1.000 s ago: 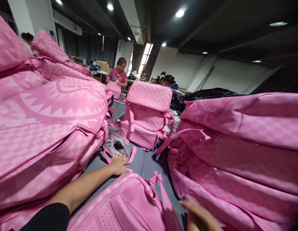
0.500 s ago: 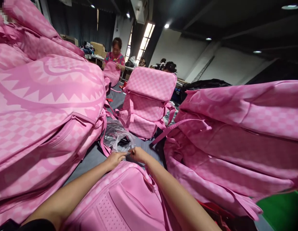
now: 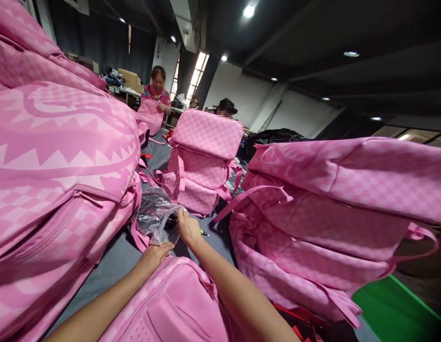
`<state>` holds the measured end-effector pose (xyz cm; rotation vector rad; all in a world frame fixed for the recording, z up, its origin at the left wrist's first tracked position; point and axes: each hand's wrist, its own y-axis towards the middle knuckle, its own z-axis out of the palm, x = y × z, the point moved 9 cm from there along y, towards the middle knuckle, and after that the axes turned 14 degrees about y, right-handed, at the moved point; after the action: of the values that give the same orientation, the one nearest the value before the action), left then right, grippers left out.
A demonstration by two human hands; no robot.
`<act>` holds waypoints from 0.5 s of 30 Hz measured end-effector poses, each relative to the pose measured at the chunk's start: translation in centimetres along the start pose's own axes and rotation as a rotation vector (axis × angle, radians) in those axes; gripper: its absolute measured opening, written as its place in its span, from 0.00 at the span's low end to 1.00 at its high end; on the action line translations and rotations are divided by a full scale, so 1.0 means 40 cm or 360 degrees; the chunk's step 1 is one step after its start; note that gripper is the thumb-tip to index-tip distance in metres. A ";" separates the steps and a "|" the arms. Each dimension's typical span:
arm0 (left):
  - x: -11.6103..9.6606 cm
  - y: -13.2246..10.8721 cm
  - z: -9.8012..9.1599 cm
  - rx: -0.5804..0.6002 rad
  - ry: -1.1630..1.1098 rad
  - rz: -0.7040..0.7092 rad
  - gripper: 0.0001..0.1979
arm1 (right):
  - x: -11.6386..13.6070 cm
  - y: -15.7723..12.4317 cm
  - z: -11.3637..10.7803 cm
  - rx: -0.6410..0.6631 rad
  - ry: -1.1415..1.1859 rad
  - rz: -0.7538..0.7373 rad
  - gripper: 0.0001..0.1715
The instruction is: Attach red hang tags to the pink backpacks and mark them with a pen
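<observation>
A clear plastic bag (image 3: 154, 211) with dark contents lies on the grey cloth, its mouth toward me. My left hand (image 3: 156, 255) holds the near edge of that mouth, fingers pressed together. At the bag's right side, my right hand (image 3: 189, 229) is closed on the rim, its fingertips partly hidden. A slim green-and-black pen-like tool (image 3: 205, 232) sticks out beside the right hand; its other end is hidden behind the hand. Below my hands a pink backpack (image 3: 184, 299) lies with its padded back panel up, under my forearms.
Large pink backpacks stand at left (image 3: 63, 156) and right (image 3: 313, 213). Another checkered backpack (image 3: 206, 135) stands ahead. Beyond it, a person (image 3: 156, 95) handles a pink bag. A green panel (image 3: 398, 308) shows at lower right, near red items (image 3: 298, 316).
My right hand has moved from beside my left hand up onto the bag's rim, and the mouth is pulled wider. The green tool now shows. The view has shifted right.
</observation>
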<state>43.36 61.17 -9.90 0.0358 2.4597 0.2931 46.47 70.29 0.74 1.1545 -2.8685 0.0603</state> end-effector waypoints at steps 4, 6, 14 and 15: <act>0.013 0.010 0.022 0.0023 0.0015 0.0002 0.19 | 0.013 0.027 0.014 0.0047 -0.0054 -0.0042 0.20; 0.016 0.013 0.027 0.0040 0.0021 0.0012 0.19 | 0.023 0.039 0.026 0.0068 -0.0060 -0.0093 0.21; 0.011 0.009 0.015 0.0007 0.0021 0.0042 0.21 | 0.001 0.050 0.084 0.0145 0.0035 -0.0059 0.19; 0.010 0.008 0.014 0.0007 0.0004 0.0044 0.21 | 0.000 0.049 0.087 0.0143 0.0050 -0.0071 0.20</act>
<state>43.38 61.64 -10.50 0.0713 2.4640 0.2999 45.01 71.49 -2.77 1.2204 -2.8382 0.2062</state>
